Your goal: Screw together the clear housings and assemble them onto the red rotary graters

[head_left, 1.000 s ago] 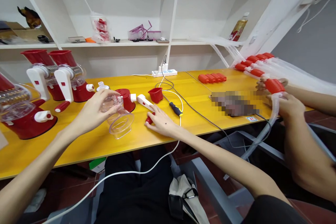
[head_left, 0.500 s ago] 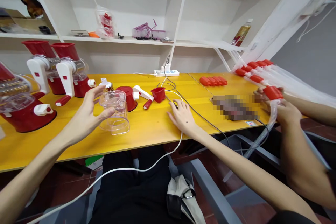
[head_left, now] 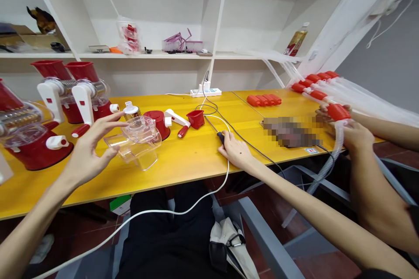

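Note:
My left hand (head_left: pixel 85 152) is open, its thumb and fingers spread at the left side of a clear plastic housing (head_left: pixel 139 146) on the yellow table; whether the fingertips touch it I cannot tell. In my right hand (head_left: pixel 238 151) is a screwdriver (head_left: pixel 221 137), its black handle gripped and its thin shaft pointing away toward the back left. Behind the housing are a metal drum with a white end (head_left: pixel 132 110), a red base (head_left: pixel 159 123), a white crank with a red knob (head_left: pixel 178 121) and a red hopper (head_left: pixel 195 119).
Assembled red-and-white rotary graters (head_left: pixel 87 91) stand at the left. A power strip (head_left: pixel 206 92) with cables lies at the back. Small red parts (head_left: pixel 263 100) sit right of it. A co-worker's hands (head_left: pixel 355 137) hold a red part with a clear hose. A white cable (head_left: pixel 183 212) crosses my lap.
My right hand has closed round the screwdriver and lifted its handle slightly to the right. The clear housing has turned and lies with its spout toward my left hand, which has shifted left.

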`<state>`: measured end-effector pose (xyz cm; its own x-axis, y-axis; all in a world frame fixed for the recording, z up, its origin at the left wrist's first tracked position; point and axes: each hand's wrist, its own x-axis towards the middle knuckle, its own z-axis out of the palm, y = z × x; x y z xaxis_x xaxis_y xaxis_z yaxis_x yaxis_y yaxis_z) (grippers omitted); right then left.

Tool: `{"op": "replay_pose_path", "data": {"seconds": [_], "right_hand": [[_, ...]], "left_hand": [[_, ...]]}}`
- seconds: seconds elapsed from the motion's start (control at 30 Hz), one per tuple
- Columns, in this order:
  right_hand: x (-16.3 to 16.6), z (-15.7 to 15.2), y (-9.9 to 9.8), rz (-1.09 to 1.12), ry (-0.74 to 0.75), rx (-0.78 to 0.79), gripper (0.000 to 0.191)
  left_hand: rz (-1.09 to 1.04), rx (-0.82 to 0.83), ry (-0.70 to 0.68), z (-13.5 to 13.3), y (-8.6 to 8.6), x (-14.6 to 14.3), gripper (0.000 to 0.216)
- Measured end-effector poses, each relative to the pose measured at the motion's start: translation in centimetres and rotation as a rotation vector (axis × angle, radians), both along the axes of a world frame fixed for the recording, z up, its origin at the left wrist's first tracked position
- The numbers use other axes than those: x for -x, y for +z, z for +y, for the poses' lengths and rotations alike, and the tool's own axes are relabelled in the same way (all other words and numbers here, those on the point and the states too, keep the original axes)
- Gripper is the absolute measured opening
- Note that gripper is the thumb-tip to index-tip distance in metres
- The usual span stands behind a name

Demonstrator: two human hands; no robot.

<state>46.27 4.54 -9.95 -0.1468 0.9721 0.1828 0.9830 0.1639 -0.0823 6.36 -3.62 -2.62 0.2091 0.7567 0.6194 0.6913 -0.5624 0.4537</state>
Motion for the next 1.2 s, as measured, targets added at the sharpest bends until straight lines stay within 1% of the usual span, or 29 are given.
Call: {"op": "replay_pose_path", "data": {"seconds": [0.07,0.17,0.23,0.3,0.4,0.47,0.53,0.6,0.7,0.77,0.83,0.9,1.0,1.1,1.2], "right_hand": [[-1.0,-0.2,-0.1,0.045,-0.028,0.019,0.039],[-2.9,-0.5,0.0,0.133,-0.053,0.033,0.035],[-4.3,-1.0,0.2,0.208,-0.062,0.036,0.034],[-5.3,-1.6,0.3,0.294,-0.068,0.037,0.032],[-5.3,-1.6,0.2,0.432,-0.056,0.023,0.031],[-3.9,-0.4,0.2,0.512,-0.019,-0.006,0.031],[-1.6,1.7,0.4,0.567,0.035,-0.058,0.032],[1.0,4.5,1.0,0.589,0.1,-0.122,0.035],[4.0,8.3,1.7,0.571,0.191,-0.159,0.037],[5.1,9.9,1.9,0.538,0.247,-0.139,0.037],[5.6,10.7,1.7,0.502,0.295,-0.109,0.037],[5.7,11.0,1.4,0.473,0.323,-0.082,0.037],[5.5,10.7,0.9,0.454,0.319,-0.06,0.036],[5.5,9.7,0.6,0.454,0.292,-0.055,0.035],[6.2,7.9,0.5,0.473,0.288,-0.053,0.034]], "left_hand": [[-0.041,-0.023,0.073,-0.3,-0.3,0.2,0.044],[-0.044,-0.002,0.193,-0.4,-1.3,-0.1,0.066],[-0.045,0.021,0.23,0.1,-2.2,-0.2,0.081],[-0.138,0.058,0.217,1.0,-3.1,-0.3,0.089],[-0.408,0.153,0.153,2.6,-4.6,-0.6,0.088],[-0.565,0.204,0.082,3.5,-5.6,-1.3,0.082],[-0.633,0.231,0.021,4.0,-6.7,-2.2,0.075],[-0.575,0.268,0.007,4.1,-7.7,-3.0,0.073],[-0.412,0.328,0.051,3.7,-8.8,-3.5,0.077],[-0.355,0.363,0.066,3.6,-9.1,-3.5,0.076],[-0.321,0.395,0.059,3.5,-9.0,-3.6,0.074],[-0.31,0.436,0.046,3.7,-8.9,-4.0,0.076],[-0.33,0.48,0.038,3.9,-8.7,-4.8,0.079],[-0.317,0.458,0.064,4.0,-8.8,-5.0,0.074],[-0.285,0.411,0.116,4.0,-9.0,-4.6,0.071]]}}
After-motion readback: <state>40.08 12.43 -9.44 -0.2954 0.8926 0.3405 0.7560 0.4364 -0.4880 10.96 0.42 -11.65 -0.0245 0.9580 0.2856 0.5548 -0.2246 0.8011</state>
